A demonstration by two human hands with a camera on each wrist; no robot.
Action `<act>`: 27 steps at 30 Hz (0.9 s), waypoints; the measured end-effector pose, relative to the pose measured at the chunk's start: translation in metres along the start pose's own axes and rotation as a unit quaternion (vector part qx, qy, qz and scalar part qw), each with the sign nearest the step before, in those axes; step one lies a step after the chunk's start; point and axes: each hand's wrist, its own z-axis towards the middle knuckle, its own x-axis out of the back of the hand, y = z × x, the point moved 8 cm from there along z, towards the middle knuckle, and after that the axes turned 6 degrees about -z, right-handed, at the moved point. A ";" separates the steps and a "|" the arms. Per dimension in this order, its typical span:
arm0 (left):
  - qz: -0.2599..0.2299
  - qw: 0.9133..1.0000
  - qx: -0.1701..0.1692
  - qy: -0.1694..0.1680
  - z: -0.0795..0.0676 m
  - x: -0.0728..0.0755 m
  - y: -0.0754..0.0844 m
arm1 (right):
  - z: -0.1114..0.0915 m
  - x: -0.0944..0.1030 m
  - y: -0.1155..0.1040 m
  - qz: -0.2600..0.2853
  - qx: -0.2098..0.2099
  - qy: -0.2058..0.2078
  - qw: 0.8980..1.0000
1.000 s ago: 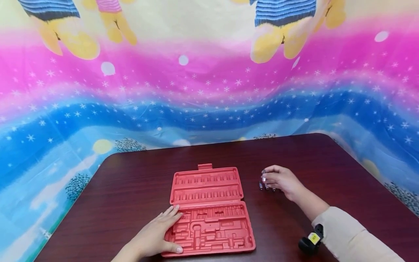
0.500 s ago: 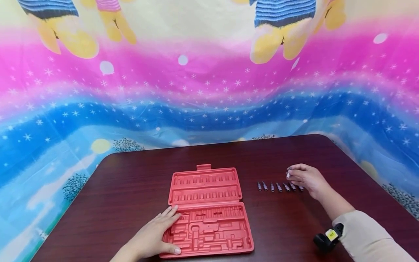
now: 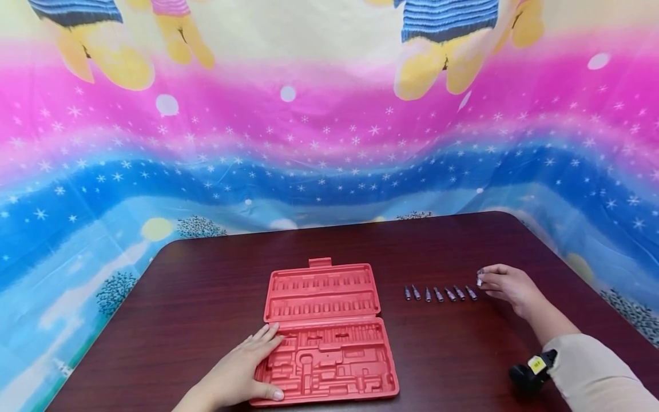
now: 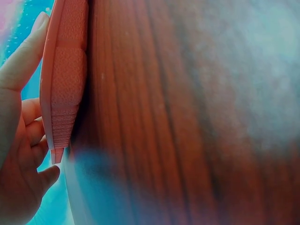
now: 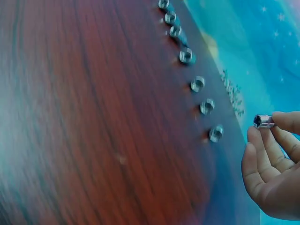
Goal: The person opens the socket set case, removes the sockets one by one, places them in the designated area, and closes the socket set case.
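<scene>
A red plastic tool case (image 3: pixel 355 355) lies unfolded on the table, its moulded slots facing up. My left hand (image 3: pixel 242 366) rests on the left edge of its near half, fingers extended along the rim and thumb on the near corner. Over the table at the right, my right hand (image 3: pixel 515 289) pinches a small metal socket (image 5: pixel 264 121) between thumb and fingertips. Just left of that hand, several sockets (image 3: pixel 439 294) lie side by side in a row. Their round hollow ends show in the right wrist view, where the nearest socket (image 5: pixel 216 133) sits apart from the fingers.
The dark wooden table (image 3: pixel 206 297) has rounded far corners. A printed cloth (image 3: pixel 319 143) hangs behind it and along both sides. The lid half of the case, with a small latch tab (image 3: pixel 320 262), lies flat toward the back.
My right hand has moved right, past the row of sockets, with the socket still pinched, and the whole row now shows. The left hand and the case have stayed in place.
</scene>
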 end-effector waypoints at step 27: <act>-0.013 1.000 0.014 -0.012 0.001 -0.001 0.000 | 0.010 0.003 0.018 -0.219 -0.022 0.018 0.975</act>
